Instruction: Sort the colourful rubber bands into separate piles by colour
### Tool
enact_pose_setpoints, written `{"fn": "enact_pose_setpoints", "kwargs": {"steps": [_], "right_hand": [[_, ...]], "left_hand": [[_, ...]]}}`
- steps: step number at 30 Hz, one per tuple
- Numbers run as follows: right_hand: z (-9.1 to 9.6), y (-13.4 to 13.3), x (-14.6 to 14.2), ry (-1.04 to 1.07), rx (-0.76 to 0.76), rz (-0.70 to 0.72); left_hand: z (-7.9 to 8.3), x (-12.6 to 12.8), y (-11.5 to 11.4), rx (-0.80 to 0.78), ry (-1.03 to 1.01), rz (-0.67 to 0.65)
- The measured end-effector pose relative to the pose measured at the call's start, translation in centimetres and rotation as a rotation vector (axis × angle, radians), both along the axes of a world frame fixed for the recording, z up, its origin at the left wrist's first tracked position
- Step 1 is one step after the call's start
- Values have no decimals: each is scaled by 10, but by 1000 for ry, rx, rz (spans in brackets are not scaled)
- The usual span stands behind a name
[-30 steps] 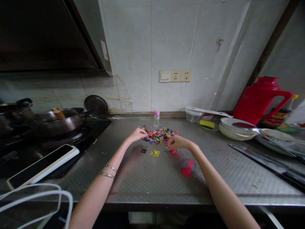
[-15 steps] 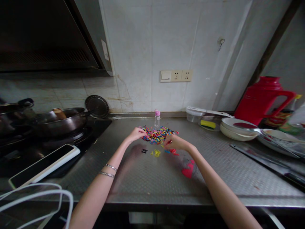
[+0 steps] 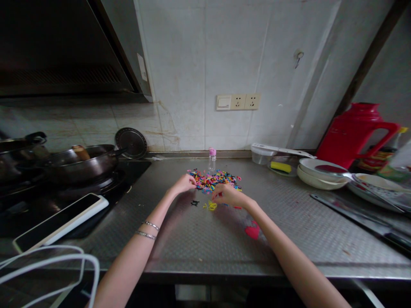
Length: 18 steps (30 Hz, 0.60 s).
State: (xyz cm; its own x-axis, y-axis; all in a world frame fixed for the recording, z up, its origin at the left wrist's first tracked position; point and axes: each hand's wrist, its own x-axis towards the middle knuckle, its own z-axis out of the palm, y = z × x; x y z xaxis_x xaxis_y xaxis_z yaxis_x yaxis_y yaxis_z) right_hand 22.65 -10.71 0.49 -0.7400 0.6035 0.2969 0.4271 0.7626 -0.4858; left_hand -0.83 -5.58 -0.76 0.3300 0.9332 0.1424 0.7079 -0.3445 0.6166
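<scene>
A heap of small coloured rubber bands [image 3: 214,179] lies on the steel counter [image 3: 205,239]. My left hand [image 3: 183,184] rests at the heap's left edge, fingers curled in a pinch on a band too small to name. My right hand [image 3: 227,195] is closed just in front of the heap, pinching a small red band. Little sorted clusters lie before the hands: yellow bands [image 3: 210,206], a black band [image 3: 194,202] and red bands [image 3: 236,207]. A pink piece [image 3: 252,231] lies beside my right forearm. A small clear bottle with a pink cap [image 3: 211,158] stands behind the heap.
A wok [image 3: 80,161] sits on the stove at left, with a white phone [image 3: 58,222] and white cable [image 3: 48,265] nearer me. At right are a red thermos jug [image 3: 353,132], stacked bowls [image 3: 317,172], a plastic tub [image 3: 261,155] and a knife [image 3: 359,218].
My right hand has moved left and slightly nearer, from the red cluster toward the yellow one. My left hand slid a little back along the heap's left edge.
</scene>
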Motion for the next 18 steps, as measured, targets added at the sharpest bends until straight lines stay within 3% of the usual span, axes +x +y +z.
{"fn": "enact_pose_setpoints", "kwargs": {"steps": [6,18], "right_hand": [[7,4,6,49,23,-115],[-6,21,24,64,-4,-254]], "left_hand": [[-1,21,-9,-41,48,-190],[-7,24,-8,60,184,-129]]}}
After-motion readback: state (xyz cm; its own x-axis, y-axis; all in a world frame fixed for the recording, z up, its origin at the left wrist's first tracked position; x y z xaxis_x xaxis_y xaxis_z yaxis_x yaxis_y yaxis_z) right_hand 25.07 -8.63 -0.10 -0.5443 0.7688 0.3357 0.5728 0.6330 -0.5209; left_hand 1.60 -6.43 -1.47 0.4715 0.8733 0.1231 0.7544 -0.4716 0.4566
